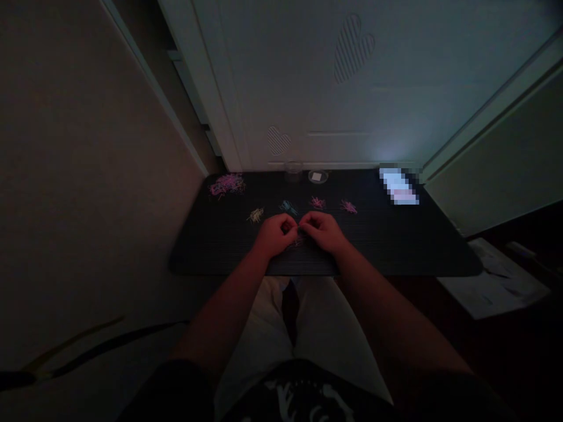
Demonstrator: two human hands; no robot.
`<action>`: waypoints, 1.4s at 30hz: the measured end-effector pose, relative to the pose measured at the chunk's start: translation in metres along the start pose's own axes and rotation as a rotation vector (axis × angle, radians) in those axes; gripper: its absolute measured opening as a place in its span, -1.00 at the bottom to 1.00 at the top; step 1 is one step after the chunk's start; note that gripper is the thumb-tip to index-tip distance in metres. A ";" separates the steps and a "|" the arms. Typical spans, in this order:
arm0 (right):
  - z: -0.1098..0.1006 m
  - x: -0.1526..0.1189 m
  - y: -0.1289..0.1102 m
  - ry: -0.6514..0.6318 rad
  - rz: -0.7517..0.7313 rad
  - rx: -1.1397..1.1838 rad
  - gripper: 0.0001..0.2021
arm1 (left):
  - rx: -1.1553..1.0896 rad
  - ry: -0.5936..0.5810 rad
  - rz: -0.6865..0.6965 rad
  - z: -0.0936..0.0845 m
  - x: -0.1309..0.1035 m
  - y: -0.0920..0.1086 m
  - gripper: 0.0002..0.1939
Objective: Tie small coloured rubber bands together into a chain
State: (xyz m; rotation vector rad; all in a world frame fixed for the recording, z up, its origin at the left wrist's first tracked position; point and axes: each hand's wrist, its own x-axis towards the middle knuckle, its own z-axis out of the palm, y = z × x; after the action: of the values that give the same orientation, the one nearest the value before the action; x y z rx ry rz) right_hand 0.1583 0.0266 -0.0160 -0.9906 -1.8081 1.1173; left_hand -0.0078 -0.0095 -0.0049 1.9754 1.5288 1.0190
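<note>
My left hand (278, 233) and my right hand (322, 230) meet above the front middle of the dark table, thumbs and index fingers pinched close together. Whatever lies between the fingertips is too small and dim to make out. Just below them, partly hidden, is a small pinkish heap of thin strands (295, 241). Beyond my hands lie a pale yellow bunch of strands (255, 215), a teal bunch (288, 207), a pink bunch (317, 203) and another pink bunch (349, 206). A larger mixed pink and purple pile (227, 185) spreads at the back left.
At the table's back edge stand a clear round container (294, 171) and a round clear lid (324, 177) with a white square on it. A bright, blurred-out phone-like screen (398, 185) lies at the back right. A white panel with hearts (303, 94) rises behind the table (396, 246).
</note>
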 end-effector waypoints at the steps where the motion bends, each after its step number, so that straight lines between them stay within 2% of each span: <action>1: 0.000 0.000 0.000 -0.002 -0.003 -0.006 -0.89 | 0.003 0.002 0.000 0.000 0.000 0.000 -0.91; 18: 0.000 -0.001 -0.003 -0.014 0.027 0.042 -0.91 | 0.001 -0.008 0.018 0.000 0.000 -0.001 -0.92; 33: 0.001 -0.001 -0.003 -0.047 -0.033 -0.022 -0.85 | -0.003 -0.004 0.017 0.001 0.000 -0.003 -0.92; 42: 0.001 -0.001 -0.004 -0.006 -0.016 -0.058 -0.86 | 0.015 0.001 0.025 0.001 0.000 -0.002 -0.89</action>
State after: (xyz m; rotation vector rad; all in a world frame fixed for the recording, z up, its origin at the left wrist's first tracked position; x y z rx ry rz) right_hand 0.1566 0.0236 -0.0130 -1.0058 -1.8593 1.0652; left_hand -0.0081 -0.0087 -0.0063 2.0091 1.5198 1.0223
